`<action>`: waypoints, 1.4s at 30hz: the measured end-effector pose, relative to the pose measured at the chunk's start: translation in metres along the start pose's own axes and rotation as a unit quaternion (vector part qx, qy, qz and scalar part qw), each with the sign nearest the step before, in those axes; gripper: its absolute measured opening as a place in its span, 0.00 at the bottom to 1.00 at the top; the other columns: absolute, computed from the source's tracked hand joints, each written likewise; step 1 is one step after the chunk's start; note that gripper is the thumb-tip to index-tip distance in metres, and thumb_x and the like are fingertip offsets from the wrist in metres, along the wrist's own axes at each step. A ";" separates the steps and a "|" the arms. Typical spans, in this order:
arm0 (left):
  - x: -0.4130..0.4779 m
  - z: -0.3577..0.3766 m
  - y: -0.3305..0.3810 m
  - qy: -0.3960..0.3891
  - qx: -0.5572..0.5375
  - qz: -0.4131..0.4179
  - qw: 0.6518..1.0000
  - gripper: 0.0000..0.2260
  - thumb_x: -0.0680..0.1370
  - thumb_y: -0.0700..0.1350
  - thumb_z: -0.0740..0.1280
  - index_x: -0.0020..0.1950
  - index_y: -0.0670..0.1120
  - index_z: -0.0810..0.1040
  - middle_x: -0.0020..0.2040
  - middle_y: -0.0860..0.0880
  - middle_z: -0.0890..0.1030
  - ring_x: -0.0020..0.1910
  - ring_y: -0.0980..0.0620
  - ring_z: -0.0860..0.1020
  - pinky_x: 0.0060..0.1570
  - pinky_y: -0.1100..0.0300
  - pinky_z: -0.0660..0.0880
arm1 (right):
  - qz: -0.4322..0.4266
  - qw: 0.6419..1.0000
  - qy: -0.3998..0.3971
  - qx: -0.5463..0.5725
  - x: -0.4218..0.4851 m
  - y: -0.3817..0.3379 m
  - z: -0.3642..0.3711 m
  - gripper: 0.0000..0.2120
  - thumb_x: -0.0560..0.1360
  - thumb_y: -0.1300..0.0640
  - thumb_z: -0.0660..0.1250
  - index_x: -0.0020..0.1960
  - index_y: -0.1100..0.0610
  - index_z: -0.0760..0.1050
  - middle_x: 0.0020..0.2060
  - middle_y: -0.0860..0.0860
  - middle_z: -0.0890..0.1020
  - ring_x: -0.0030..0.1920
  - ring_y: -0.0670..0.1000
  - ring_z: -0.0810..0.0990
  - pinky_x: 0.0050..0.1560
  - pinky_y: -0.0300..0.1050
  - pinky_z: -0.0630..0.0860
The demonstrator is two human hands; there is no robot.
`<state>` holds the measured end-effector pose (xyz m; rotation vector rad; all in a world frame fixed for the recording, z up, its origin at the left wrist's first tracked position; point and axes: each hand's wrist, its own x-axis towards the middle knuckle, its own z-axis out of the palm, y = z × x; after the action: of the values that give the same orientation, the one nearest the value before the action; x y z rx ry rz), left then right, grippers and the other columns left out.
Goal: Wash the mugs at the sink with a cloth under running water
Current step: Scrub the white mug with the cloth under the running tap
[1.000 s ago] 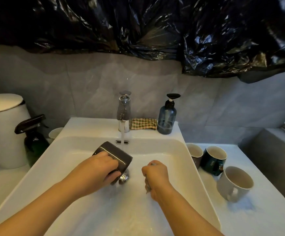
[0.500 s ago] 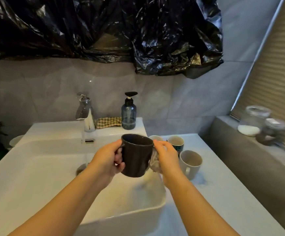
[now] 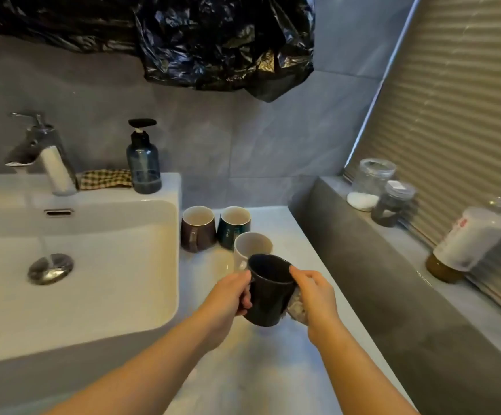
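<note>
Though clear of the running stream from the tap (image 3: 38, 154), held upright over the counter (image 3: 243, 369) just right of the sink (image 3: 165, 265): dark mug (image 3: 268, 290), handle side gripped in the curled left hand (image 3: 228, 298), right hand (image 3: 315, 298) curled round a bunched cloth (image 3: 297, 308) against its other side. Probably washed, about to be set down (a guess only). Others washed or not: cannot tell. Counted: four mugs, namely this one, brown mug (image 3: 197, 229), teal mug (image 3: 233, 227), white mug (image 3: 250, 247); one cloth in hand; one checked cloth (image 3: 105, 178); one pump bottle (image 3: 143, 163); at least three jars (image 3: 372, 181).
</note>
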<state>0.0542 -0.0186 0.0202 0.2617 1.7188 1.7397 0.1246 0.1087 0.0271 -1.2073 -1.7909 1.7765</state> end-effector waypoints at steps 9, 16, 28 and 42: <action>0.024 0.013 -0.041 -0.035 0.043 -0.045 0.997 0.15 0.83 0.44 0.52 0.38 0.44 0.68 0.33 0.47 0.73 0.38 0.50 0.70 0.51 0.55 0.70 | 0.012 0.997 0.057 -0.054 0.022 0.029 -0.018 0.03 0.72 0.63 0.65 0.41 0.58 0.75 0.36 0.58 0.78 0.34 0.55 0.76 0.34 0.45 0.75; 0.035 0.013 -0.041 -0.055 0.168 -0.080 0.981 0.14 0.83 0.47 0.52 0.39 0.46 0.69 0.40 0.48 0.72 0.41 0.53 0.69 0.46 0.61 0.66 | -0.032 0.991 0.060 -0.114 0.035 0.033 -0.015 0.02 0.73 0.63 0.65 0.43 0.57 0.75 0.37 0.53 0.78 0.36 0.50 0.76 0.38 0.47 0.78; 0.095 0.002 -0.011 0.205 0.208 -0.033 0.956 0.05 0.78 0.47 0.62 0.48 0.47 0.68 0.51 0.44 0.75 0.44 0.48 0.74 0.34 0.60 0.67 | -0.154 0.949 0.044 -0.273 0.080 0.003 -0.013 0.14 0.77 0.51 0.62 0.62 0.49 0.70 0.59 0.50 0.74 0.47 0.46 0.73 0.43 0.37 0.74; 0.106 -0.001 -0.019 0.086 0.099 -0.111 0.985 0.18 0.82 0.50 0.54 0.37 0.44 0.71 0.44 0.42 0.76 0.45 0.47 0.74 0.51 0.53 0.75 | -0.182 0.918 0.006 -0.351 0.092 -0.006 0.003 0.12 0.77 0.51 0.61 0.60 0.49 0.72 0.57 0.49 0.75 0.47 0.46 0.74 0.41 0.35 0.72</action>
<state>-0.0207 0.0406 -0.0306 0.0048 1.9678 1.4673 0.0675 0.1769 0.0036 -0.9901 -2.5509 0.9309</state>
